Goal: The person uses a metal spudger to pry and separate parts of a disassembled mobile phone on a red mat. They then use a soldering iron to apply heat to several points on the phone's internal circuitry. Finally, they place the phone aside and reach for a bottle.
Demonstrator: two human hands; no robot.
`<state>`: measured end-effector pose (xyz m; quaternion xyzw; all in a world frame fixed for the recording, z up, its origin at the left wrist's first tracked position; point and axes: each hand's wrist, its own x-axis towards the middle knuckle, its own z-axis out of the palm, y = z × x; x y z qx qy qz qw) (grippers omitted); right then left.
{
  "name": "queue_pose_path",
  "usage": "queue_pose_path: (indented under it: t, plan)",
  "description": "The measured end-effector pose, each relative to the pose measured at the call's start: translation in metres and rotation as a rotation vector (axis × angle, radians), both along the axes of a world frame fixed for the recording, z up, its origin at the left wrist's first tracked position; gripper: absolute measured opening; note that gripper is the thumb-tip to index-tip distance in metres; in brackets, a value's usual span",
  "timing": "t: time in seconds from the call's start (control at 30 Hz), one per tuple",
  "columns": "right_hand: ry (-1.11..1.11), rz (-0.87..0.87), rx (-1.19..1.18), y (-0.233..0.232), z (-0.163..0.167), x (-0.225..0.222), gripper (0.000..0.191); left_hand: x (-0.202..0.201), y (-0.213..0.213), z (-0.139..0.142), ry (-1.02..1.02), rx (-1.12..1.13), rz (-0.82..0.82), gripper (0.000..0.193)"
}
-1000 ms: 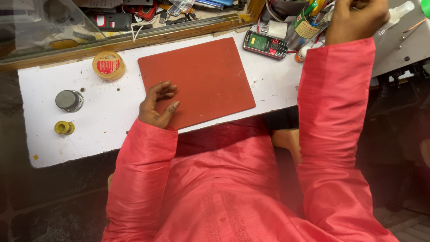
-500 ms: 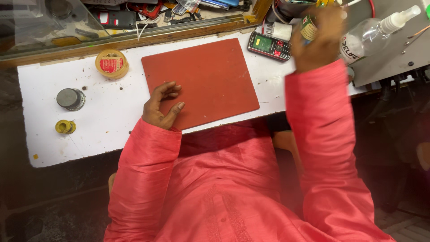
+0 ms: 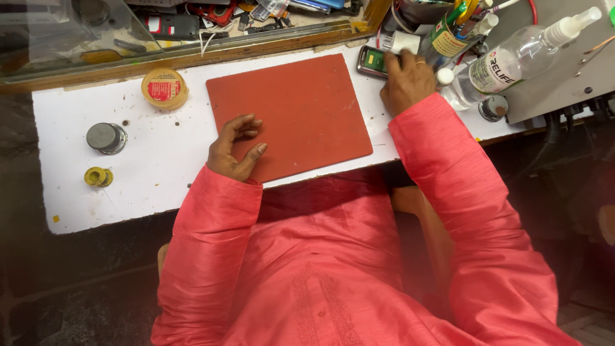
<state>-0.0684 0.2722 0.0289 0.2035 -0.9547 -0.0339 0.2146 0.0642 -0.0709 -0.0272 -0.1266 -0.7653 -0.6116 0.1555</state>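
A red rectangular mat (image 3: 295, 109) lies on the white worktop (image 3: 154, 166). My left hand (image 3: 236, 148) rests at the mat's near left corner, fingers loosely curled, holding nothing. My right hand (image 3: 405, 82) is down at the mat's far right, covering most of a small dark device with a green screen (image 3: 370, 59). Its fingers lie over the device; whether they grip it is not clear. Both arms wear red sleeves.
A round yellow tin (image 3: 164, 88), a grey metal disc (image 3: 106, 138) and a small yellow spool (image 3: 98, 176) sit left of the mat. A clear spray bottle (image 3: 512, 64), a green bottle (image 3: 448, 40) and a cup of tools crowd the far right. A wooden ledge (image 3: 192, 56) borders the back.
My right hand has come down from the bottles at the far right onto the small device beside the mat. The left hand has stayed at the mat's corner.
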Motion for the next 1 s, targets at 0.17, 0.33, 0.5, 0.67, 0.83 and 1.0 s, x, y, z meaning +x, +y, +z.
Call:
queue_pose_path:
  t: [0.17, 0.33, 0.5, 0.67, 0.83, 1.0]
  plan:
    - [0.146, 0.071, 0.128, -0.006, 0.007, -0.003, 0.057, -0.004, 0.002, 0.004, 0.008, -0.004, 0.002, 0.052]
    - [0.213, 0.121, 0.007, -0.002, 0.022, -0.016, 0.058, -0.007, 0.004, 0.007, 0.015, -0.002, -0.003, 0.052]
    - [0.079, 0.258, -0.682, 0.006, 0.008, 0.009, 0.041, -0.005, 0.004, 0.007, 0.006, 0.007, 0.015, 0.052]
    - [-0.346, -0.020, -1.012, 0.009, -0.018, 0.024, 0.041, 0.004, -0.001, 0.004, 0.216, -0.107, 0.267, 0.040]
    - [0.090, 0.031, -0.627, 0.001, -0.030, 0.023, 0.036, 0.012, -0.032, 0.016, 0.252, -0.503, 0.815, 0.051]
    - [0.153, 0.283, -0.672, 0.013, 0.008, 0.034, 0.042, -0.009, -0.066, 0.041, 0.151, -0.735, 0.825, 0.069]
